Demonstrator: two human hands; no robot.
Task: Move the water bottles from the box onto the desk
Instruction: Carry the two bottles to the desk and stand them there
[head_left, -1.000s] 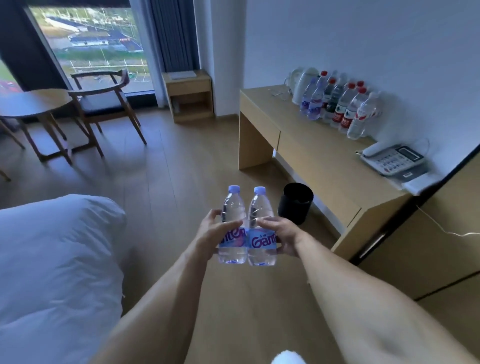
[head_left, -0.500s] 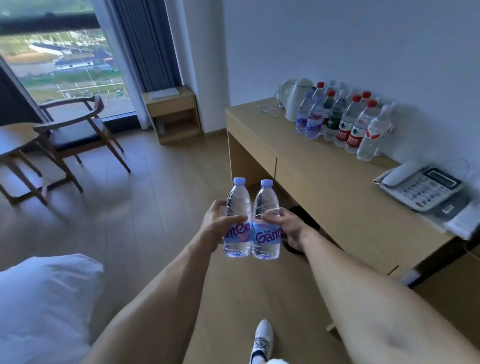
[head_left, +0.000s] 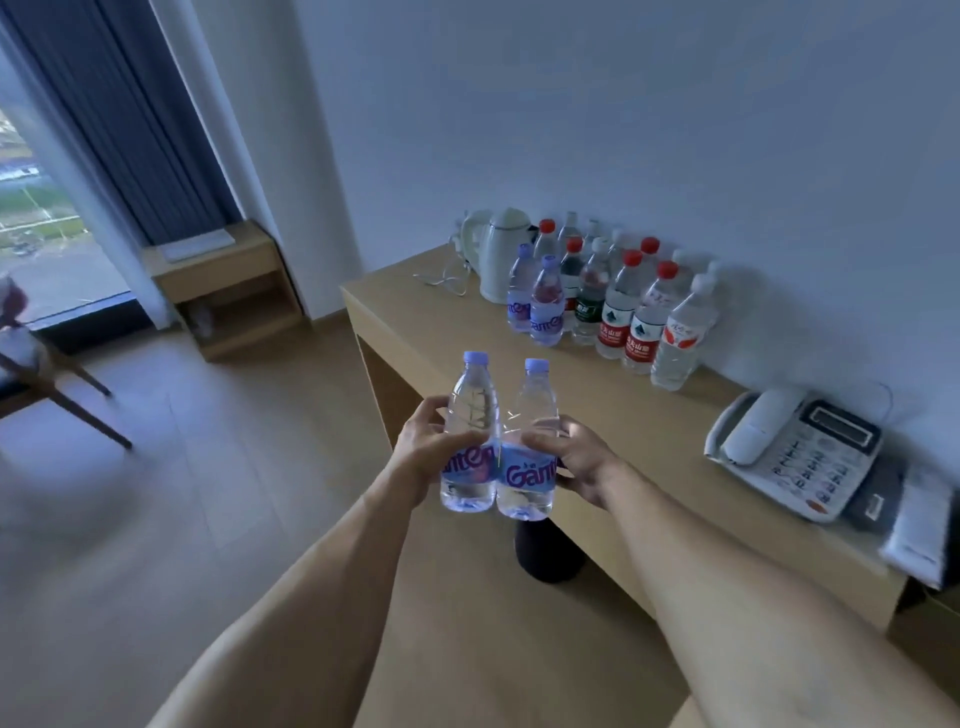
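I hold two clear water bottles with lilac caps and purple labels side by side, upright, in front of the wooden desk. My left hand grips the left bottle around its middle. My right hand grips the right bottle the same way. Both bottles hang in the air just before the desk's front left corner. Several more bottles, with red, white and lilac caps, stand grouped at the back of the desk by the wall. No box is in view.
A white kettle stands behind the bottle group. A desk telephone and papers lie on the desk's right part. A black bin sits on the floor under the desk. A low wooden shelf and a chair are at left.
I have walked closer to the desk, still carrying both bottles; the desk and its bottles now appear larger and nearer, and the bed has left the view.
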